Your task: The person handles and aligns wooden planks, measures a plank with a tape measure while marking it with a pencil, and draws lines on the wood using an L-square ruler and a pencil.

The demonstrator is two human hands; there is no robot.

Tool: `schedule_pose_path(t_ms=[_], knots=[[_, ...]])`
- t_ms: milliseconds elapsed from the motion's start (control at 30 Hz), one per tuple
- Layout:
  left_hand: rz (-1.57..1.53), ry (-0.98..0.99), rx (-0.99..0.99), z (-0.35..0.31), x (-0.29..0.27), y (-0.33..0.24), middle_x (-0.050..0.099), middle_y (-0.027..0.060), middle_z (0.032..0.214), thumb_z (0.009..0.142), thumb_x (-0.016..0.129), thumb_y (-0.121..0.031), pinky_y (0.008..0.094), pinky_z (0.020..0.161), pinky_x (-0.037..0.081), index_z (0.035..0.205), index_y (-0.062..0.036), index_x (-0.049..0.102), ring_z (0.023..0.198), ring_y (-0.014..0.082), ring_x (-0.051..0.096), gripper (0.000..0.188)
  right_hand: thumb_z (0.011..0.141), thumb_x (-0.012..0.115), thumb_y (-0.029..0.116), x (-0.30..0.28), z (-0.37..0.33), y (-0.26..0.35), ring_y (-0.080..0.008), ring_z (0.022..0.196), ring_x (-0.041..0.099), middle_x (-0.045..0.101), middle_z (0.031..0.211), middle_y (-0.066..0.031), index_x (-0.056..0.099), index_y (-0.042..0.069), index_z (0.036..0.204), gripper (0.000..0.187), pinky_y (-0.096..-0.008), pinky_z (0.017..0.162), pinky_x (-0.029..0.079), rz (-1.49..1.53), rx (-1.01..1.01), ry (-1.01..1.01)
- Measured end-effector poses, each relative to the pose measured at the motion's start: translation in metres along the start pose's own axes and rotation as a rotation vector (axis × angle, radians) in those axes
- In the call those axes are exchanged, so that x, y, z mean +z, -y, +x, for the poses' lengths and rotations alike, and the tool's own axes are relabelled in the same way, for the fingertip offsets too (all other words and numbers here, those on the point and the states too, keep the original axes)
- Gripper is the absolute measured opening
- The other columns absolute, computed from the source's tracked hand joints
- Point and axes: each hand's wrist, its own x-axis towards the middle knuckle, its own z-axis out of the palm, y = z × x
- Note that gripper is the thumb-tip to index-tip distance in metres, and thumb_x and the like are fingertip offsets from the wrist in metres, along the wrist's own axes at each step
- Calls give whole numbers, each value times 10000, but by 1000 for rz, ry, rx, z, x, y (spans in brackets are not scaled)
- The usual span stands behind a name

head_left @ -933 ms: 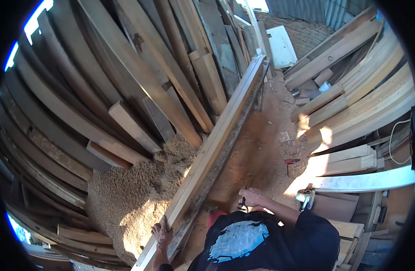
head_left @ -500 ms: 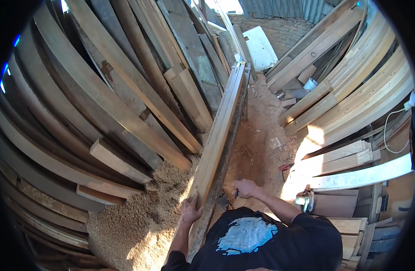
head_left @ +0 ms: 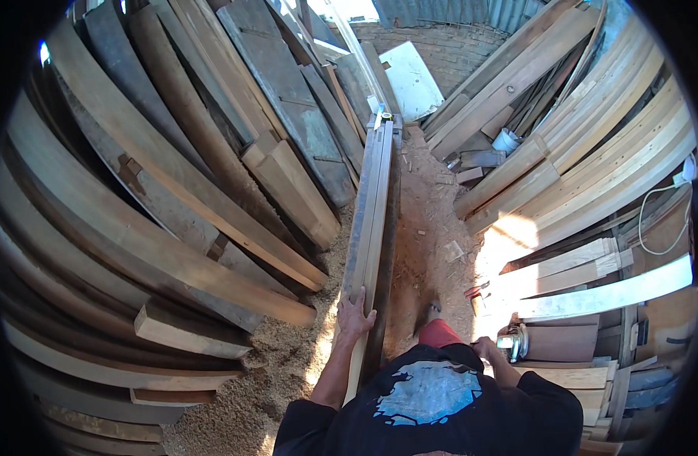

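Plank, long, pale, on edge down middle of sandy floor, stacked timber to left. Left hand clamped over plank's near end. Right hand at metal tool; finger state unclear.

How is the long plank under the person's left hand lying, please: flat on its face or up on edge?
On edge: the long plank shows only its narrow side upward, with the left hand gripping over that top edge.
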Motion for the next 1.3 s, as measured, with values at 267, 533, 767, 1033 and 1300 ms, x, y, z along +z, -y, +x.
schedule_pose_path(t_ms=[267, 533, 767, 1033, 1300], knots=[[34, -85, -63, 104, 1, -39, 369, 306, 1447, 827, 716, -413, 539, 1071, 385, 1578, -280, 322, 1295, 464, 405, 858, 855, 688, 520, -75, 87, -1, -342, 941, 717, 748, 960, -201, 757, 25, 978, 515, -418, 821, 557, 275, 220, 141], [100, -59, -252, 195, -12, -75, 411, 298, 1388, 837, 712, -394, 559, 1091, 351, 1583, -318, 298, 1266, 478, 409, 857, 853, 730, 314, -358, 187, 74, -321, 936, 721, 738, 984, -211, 764, 55, 985, 293, -436, 797, 552, 534, -123, -210], [114, -138, -244, 253, -15, -96, 432, 297, 1352, 797, 741, -383, 579, 1037, 383, 1571, -328, 323, 1224, 470, 435, 881, 858, 729, 348, -473, 281, 115, -393, 969, 692, 718, 987, -229, 723, 45, 986, 329, -473, 818, 538, 339, -204, -269], [11, -159, -138, 338, -29, -109, 448, 275, 1324, 766, 757, -354, 587, 999, 394, 1551, -330, 374, 1213, 472, 444, 874, 848, 723, 384, -515, 357, 160, -393, 958, 689, 716, 991, -236, 724, 43, 981, 366, -467, 807, 540, 228, -276, -241], [-53, -155, -86, 462, -66, -141, 468, 278, 1312, 770, 752, -319, 557, 1008, 394, 1537, -265, 406, 1205, 444, 467, 843, 854, 710, 377, -626, 417, 212, -436, 1015, 665, 700, 1014, -269, 680, 23, 1055, 408, -502, 833, 520, 270, -254, -277]])
